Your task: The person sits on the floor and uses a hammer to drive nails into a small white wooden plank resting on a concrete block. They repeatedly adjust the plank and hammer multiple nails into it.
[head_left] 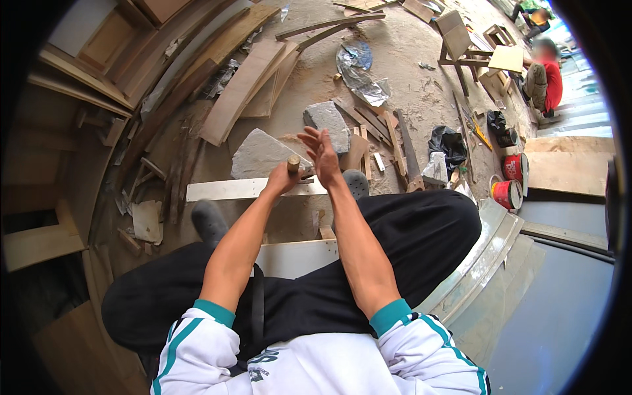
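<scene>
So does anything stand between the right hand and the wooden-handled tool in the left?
Nothing visible stands between the right hand and the wooden-handled tool in the left hand; the grey stone slab lies beyond.

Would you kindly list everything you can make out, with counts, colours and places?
handled tool: one, tan, centre
boards: two, white, centre
stones: two large, grey, beyond boards
saw: one, grey-brown, right of stones
bag: one, black, right of saw
red cans: two, red, right
chair: one, brown, upper right
plastic sheet: one, silvery, top centre
planks: many, brown, mostly upper left
panels: several, pale blue, lower right
people: two, one in red, upper right
shoes: two, grey, near boards
trousers: one pair, black, lower centre
shirt: one, white and teal, bottom
left hand: one, bare, gripping handled tool
right hand: one, bare, open, centre
</scene>
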